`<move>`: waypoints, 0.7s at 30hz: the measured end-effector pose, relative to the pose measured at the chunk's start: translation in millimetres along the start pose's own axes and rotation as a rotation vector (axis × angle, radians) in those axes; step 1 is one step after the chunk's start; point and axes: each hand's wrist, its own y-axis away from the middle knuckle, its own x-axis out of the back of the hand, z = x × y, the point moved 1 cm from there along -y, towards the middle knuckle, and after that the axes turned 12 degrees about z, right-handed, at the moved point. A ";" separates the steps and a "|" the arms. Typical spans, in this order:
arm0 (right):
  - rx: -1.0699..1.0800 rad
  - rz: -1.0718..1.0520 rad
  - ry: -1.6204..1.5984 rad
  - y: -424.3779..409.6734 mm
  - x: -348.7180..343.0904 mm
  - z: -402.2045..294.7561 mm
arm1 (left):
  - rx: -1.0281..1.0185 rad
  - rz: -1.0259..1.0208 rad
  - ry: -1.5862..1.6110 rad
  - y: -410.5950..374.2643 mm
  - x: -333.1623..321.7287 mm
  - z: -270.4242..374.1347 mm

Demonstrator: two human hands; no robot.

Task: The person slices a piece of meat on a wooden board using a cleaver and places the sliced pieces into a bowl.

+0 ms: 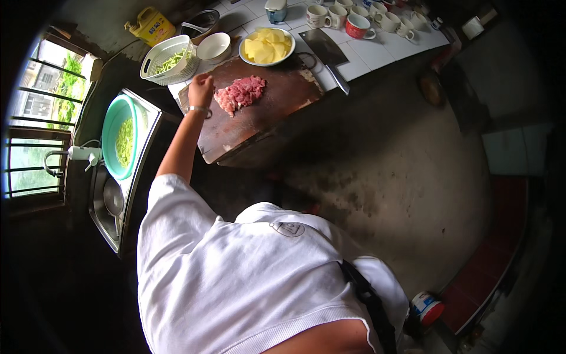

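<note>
My left hand (201,91), with a bracelet at the wrist, hovers by the left edge of a wooden cutting board (283,99). Its fingers look curled, and whether anything is between them is hidden. Just right of it a heap of cut raw meat (241,93) lies on the board. My right hand is out of view. Behind the meat, a bowl (242,57) of sliced potato (265,45) stands at the board's back edge. A white bowl (215,48) and a white plastic basket (170,75) with green vegetable pieces (174,61) are beyond my left hand. A cleaver (325,48) rests on the tiles.
Several mugs (359,26) line the tiled counter (367,53). A yellow jug (152,28) and a dark basin (205,20) stand at the back left. Left of me, a green basin (106,137) with shredded vegetable sits on the steel sink (116,243) beside a faucet (84,153).
</note>
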 end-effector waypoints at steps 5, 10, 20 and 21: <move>0.087 0.037 -0.021 -14.1 2.8 -37.5 | 0.571 0.015 0.362 -95.7 -43.9 -0.4; 0.224 0.080 -0.004 -12.7 11.6 -102.1 | 0.752 0.059 0.249 -142.6 -78.1 -25.6; 0.528 0.155 -0.199 24.0 47.8 -325.7 | 0.967 -0.099 0.412 -162.1 -95.3 -56.0; 0.506 0.122 -0.218 25.7 48.5 -340.9 | 0.974 -0.096 0.418 -160.1 -98.0 -52.3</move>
